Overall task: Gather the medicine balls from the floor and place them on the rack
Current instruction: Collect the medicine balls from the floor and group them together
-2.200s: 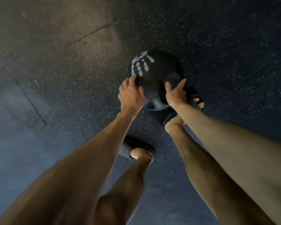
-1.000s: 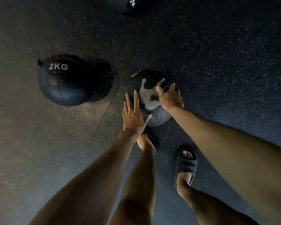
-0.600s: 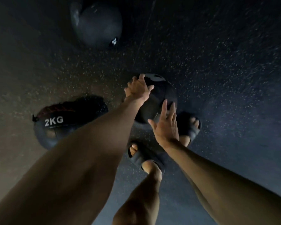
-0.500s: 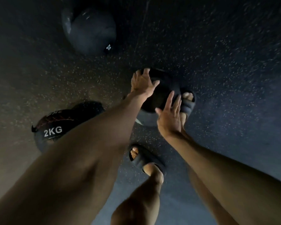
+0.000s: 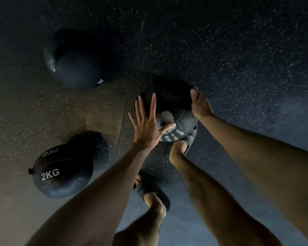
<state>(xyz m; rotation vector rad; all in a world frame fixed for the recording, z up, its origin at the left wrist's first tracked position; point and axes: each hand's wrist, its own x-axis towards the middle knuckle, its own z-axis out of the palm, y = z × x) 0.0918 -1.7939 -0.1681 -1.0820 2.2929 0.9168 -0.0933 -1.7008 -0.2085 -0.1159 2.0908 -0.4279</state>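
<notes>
A black medicine ball [image 5: 172, 105] with white print lies on the dark speckled floor in front of my feet. My left hand [image 5: 147, 125] is spread with straight fingers against the ball's left side. My right hand [image 5: 200, 103] lies on its right side, fingers curving over the top edge. A black medicine ball marked 2KG [image 5: 60, 173] sits on the floor at the lower left. A bigger dark medicine ball [image 5: 75, 59] lies farther off at the upper left. The rack is not in view.
My two feet in dark slides [image 5: 151, 190] stand just below the ball; the right foot's slide [image 5: 189, 139] touches it. A floor seam [image 5: 124, 110] runs up past the ball's left side. Open rubber floor lies to the right.
The ball has rolled along the floor under my hands while I walked after it. My hands swapped positions on it; now the left is spread at its left side and the right caps its right side.
</notes>
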